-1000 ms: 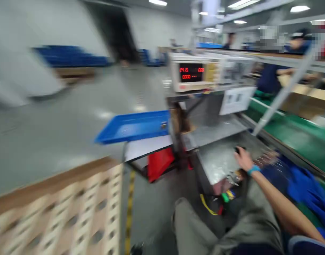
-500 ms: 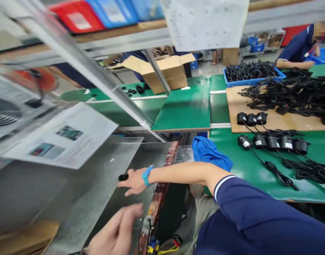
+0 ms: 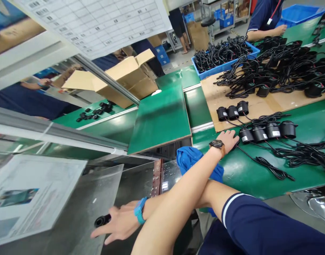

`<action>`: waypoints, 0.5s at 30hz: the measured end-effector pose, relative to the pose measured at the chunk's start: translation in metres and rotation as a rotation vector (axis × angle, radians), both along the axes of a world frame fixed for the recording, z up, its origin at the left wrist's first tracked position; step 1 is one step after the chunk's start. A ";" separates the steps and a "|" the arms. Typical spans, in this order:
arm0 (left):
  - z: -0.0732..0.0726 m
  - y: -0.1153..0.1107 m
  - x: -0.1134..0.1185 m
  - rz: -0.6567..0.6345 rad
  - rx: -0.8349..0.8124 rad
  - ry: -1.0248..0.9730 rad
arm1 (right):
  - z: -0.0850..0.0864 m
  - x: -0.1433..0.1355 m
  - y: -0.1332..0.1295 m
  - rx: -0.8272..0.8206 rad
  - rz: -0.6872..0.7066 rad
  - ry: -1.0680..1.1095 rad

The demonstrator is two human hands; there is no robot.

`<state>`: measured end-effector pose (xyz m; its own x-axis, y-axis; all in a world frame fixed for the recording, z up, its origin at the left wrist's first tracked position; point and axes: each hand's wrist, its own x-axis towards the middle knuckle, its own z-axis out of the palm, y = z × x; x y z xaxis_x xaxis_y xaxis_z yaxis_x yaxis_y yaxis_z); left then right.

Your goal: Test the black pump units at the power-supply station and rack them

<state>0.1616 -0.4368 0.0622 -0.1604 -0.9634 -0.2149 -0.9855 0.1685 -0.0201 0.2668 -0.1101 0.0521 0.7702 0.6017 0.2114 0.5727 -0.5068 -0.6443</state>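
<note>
My arms are crossed, the left one over the right. My left hand (image 3: pixel 228 141), with a dark watch on its wrist, has its fingers curled over the leftmost black corded cylinder of the front row; the hand hides nearly all of it. Beside it stand several matching black cylinders (image 3: pixel 259 134) with white labels and cables. Far to the left, my right hand (image 3: pixel 122 221), wearing a blue wristband, grips a short black ring-ended cylinder (image 3: pixel 102 221) above the grey surface with the clear sheet (image 3: pixel 93 191).
A blue cloth (image 3: pixel 189 159) lies on the green bench (image 3: pixel 239 173). Behind are three black cylinders (image 3: pixel 233 112) on cardboard, heaped cabled parts (image 3: pixel 279 71), a blue crate (image 3: pixel 205 74) and an open carton (image 3: pixel 125 78). A metal post (image 3: pixel 106 81) and a paper sheet (image 3: pixel 32 198) stand at left.
My left hand has swung from the lower middle across my right arm to the leftmost cylinder on the bench. The view has turned right; my right hand still holds the short black cylinder.
</note>
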 end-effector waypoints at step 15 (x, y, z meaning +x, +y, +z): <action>0.124 0.179 -0.014 0.383 -0.995 0.435 | 0.001 -0.038 0.030 0.091 -0.184 0.044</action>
